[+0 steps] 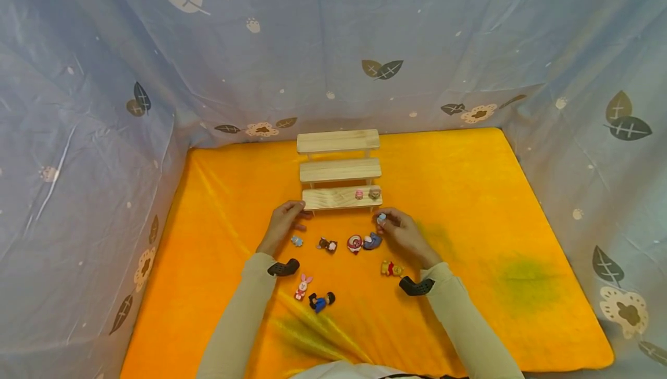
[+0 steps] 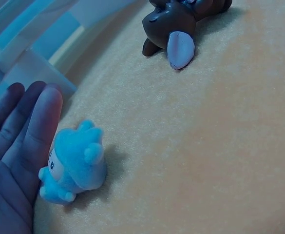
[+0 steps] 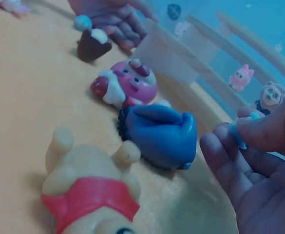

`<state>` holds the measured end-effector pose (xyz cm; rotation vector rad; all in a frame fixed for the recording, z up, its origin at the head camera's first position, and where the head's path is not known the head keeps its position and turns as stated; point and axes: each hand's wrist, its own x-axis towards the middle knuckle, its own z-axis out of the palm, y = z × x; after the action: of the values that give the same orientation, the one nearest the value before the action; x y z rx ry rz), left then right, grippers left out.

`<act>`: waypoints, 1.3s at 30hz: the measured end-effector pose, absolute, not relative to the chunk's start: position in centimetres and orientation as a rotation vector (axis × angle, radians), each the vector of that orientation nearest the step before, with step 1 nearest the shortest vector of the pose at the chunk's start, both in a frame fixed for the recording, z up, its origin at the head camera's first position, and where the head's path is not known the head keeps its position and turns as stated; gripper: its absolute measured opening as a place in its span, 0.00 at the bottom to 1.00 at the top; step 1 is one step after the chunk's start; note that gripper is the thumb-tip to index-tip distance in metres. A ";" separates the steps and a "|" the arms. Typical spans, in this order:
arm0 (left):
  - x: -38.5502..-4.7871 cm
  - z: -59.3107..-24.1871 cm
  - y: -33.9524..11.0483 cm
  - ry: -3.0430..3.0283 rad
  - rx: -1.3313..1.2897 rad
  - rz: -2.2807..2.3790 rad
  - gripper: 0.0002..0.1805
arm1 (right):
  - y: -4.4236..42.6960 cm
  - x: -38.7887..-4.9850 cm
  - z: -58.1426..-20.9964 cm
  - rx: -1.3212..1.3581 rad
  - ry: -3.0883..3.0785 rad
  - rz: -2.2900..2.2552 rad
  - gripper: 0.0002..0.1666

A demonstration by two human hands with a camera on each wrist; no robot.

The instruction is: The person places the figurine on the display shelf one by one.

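My right hand (image 1: 403, 233) pinches a small light-blue figurine (image 1: 382, 217) between thumb and fingers, just in front of the right end of the lowest step of a wooden display stand (image 1: 333, 198). My left hand (image 1: 283, 225) is at the left end of that step, its fingers extended in the left wrist view. Beside those fingers lies another light-blue figurine (image 2: 79, 161), apart from any grip. On the lowest step, towards the right, stand a pink figurine (image 3: 241, 78) and a brownish figurine (image 3: 270, 97).
In front of the stand lie a brown figurine (image 1: 327, 245), a pink-and-red bear (image 1: 354, 243), a blue donkey (image 1: 372, 241) and a yellow bear in red (image 1: 391, 268). Nearer me are a pink rabbit (image 1: 303, 287) and a figurine in blue (image 1: 321, 301). Patterned curtains (image 1: 323, 49) enclose the orange cloth (image 1: 458, 194).
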<state>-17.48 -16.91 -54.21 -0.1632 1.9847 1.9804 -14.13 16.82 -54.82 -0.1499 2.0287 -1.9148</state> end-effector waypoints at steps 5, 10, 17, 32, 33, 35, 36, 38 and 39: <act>-17.9 -56.0 -17.0 1.996 -0.171 1.985 0.22 | 16.9 -14.2 -54.4 -0.137 1.931 -1.998 0.21; -17.9 -56.2 -17.0 2.028 -0.164 1.991 0.24 | 16.9 -14.2 -54.1 -0.112 1.906 -1.990 0.22; -17.9 -56.2 -16.9 2.033 -0.153 2.014 0.23 | 17.0 -14.3 -53.8 -0.114 1.834 -2.000 0.22; -18.0 -56.2 -17.0 2.004 -0.174 1.993 0.21 | 16.5 -14.5 -53.0 -0.214 1.843 -2.061 0.21; -18.0 -56.2 -17.1 1.993 -0.179 1.996 0.20 | 16.6 -14.5 -53.0 -0.244 1.851 -2.062 0.19; -18.1 -56.1 -17.1 1.972 -0.185 2.005 0.19 | 16.6 -14.5 -53.1 -0.286 1.838 -2.074 0.17; -18.1 -56.0 -17.1 1.963 -0.187 2.007 0.19 | 16.6 -14.5 -53.1 -0.293 1.827 -2.080 0.17; -17.9 -55.3 -17.0 1.959 -0.181 2.003 0.18 | 16.6 -14.5 -53.0 -0.285 1.791 -2.097 0.19; -17.8 -54.9 -17.0 1.959 -0.176 1.999 0.18 | 16.6 -14.5 -53.0 -0.279 1.775 -2.104 0.20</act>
<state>-17.77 -16.97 -54.95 -0.1756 1.9593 1.9994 -14.46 16.61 -52.98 -0.2793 1.7749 -2.1044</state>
